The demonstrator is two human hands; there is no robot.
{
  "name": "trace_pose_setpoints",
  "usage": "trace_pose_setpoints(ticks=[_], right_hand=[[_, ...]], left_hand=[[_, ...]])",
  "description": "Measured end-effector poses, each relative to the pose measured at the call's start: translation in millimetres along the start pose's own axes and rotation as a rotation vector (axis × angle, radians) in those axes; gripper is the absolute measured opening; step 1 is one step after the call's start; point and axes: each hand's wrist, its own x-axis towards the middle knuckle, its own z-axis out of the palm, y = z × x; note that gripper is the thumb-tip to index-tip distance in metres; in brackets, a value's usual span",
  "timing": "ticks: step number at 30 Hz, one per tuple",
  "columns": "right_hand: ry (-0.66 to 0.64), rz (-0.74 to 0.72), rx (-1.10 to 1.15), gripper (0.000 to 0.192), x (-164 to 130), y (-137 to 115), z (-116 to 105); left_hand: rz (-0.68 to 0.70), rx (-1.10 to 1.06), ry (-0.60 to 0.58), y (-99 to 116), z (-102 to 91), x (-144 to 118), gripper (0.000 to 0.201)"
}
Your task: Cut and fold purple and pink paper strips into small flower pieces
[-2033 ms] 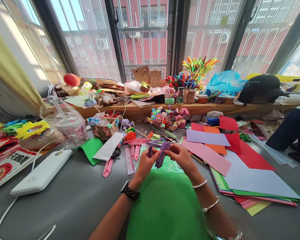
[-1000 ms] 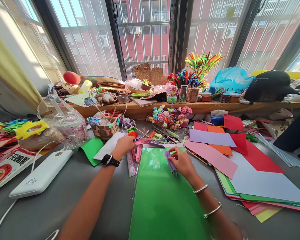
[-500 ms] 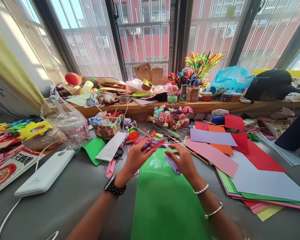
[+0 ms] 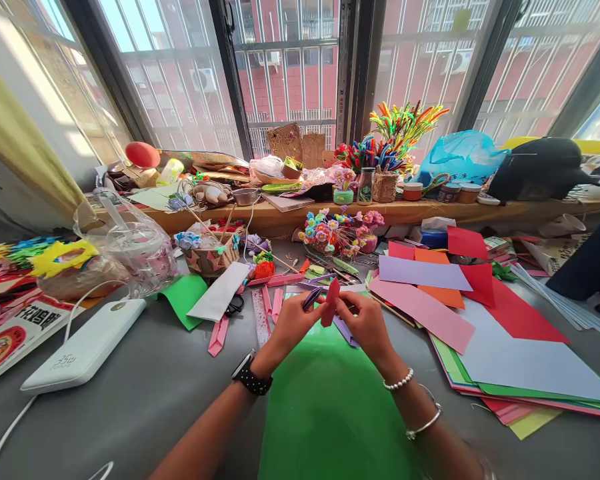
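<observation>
A small red folded paper piece (image 4: 331,308) stands upright between my two hands above the green sheet (image 4: 337,407). My left hand (image 4: 296,321) is closed, pinching its left side. A dark purple item (image 4: 312,298), perhaps folded paper, is also tucked in those fingers; its exact kind is unclear. My right hand (image 4: 365,323) is closed at the right side of the red piece, its fingertips against it. Beneath the right hand, a light purple folded strip (image 4: 346,331) lies on the green sheet, partly covered. Pink folded strips (image 4: 219,335) lie left of my hands.
Stacked coloured paper (image 4: 535,370) lies at right, with a pink strip (image 4: 425,313) and a lavender strip (image 4: 425,273). At left are a white power bank (image 4: 85,347) with its cable and a bagged plastic cup (image 4: 140,250). Crocheted flowers (image 4: 325,230) stand behind my hands.
My right hand has come in to the left and closed on the red paper. The red piece has turned from lying slanted to upright. My left hand has shifted slightly right and down.
</observation>
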Motion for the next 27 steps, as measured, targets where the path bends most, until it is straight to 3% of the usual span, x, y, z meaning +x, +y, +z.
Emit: trace_pose_setpoints(ticks=[9, 17, 24, 27], right_hand=[[0.140, -0.195, -0.338, 0.026, -6, 1, 8], [0.114, -0.049, -0.286, 0.030, -6, -2, 7], [0.155, 0.096, 0.016, 0.022, -5, -3, 4], [0.162, 0.090, 0.065, 0.020, -5, -5, 3]], left_hand=[[0.011, 0.193, 0.090, 7, 17.2, -8, 0.021], [0.144, 0.535, 0.034, 9, 22.2, -18, 0.012], [0.049, 0.195, 0.043, 5, 18.4, -12, 0.023], [0.004, -0.010, 0.024, 5, 16.5, -9, 0.026]])
